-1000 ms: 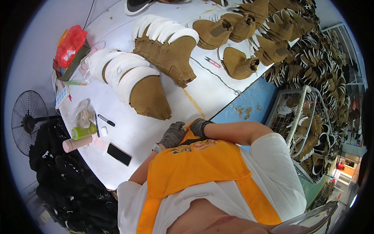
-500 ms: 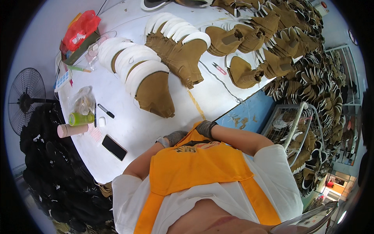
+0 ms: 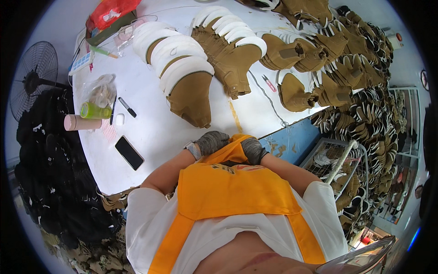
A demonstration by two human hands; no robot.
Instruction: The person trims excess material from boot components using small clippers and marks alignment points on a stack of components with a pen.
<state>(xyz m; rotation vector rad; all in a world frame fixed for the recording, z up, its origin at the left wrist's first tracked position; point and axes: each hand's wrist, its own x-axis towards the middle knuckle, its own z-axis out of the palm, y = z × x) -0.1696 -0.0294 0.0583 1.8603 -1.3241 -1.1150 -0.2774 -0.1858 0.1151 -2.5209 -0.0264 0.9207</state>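
Note:
In a grey glove, my left hand (image 3: 213,142) is closed on a raised fold of the orange apron (image 3: 235,194) I wear, close to the table's near edge. My right hand (image 3: 253,150), gloved too, grips the same cloth just to the right; its fingertips are partly hidden in the folds. Ahead of my hands lies a stack of brown boot uppers with white edging (image 3: 191,93), fanned out on the white table (image 3: 159,132). A second fanned row of brown uppers (image 3: 232,66) lies beside it.
A black phone (image 3: 129,153), a marker (image 3: 127,108), a pink bottle (image 3: 82,122) and a green-yellow roll (image 3: 96,110) lie on the left. Pink thread snips (image 3: 269,83) lie farther right. A wire cart (image 3: 337,160) stands right of the table; a fan (image 3: 34,77) stands left.
Both hands have come up and forward from the apron's front, lifting a fold of its cloth. The view has shifted, so the table's things appear displaced.

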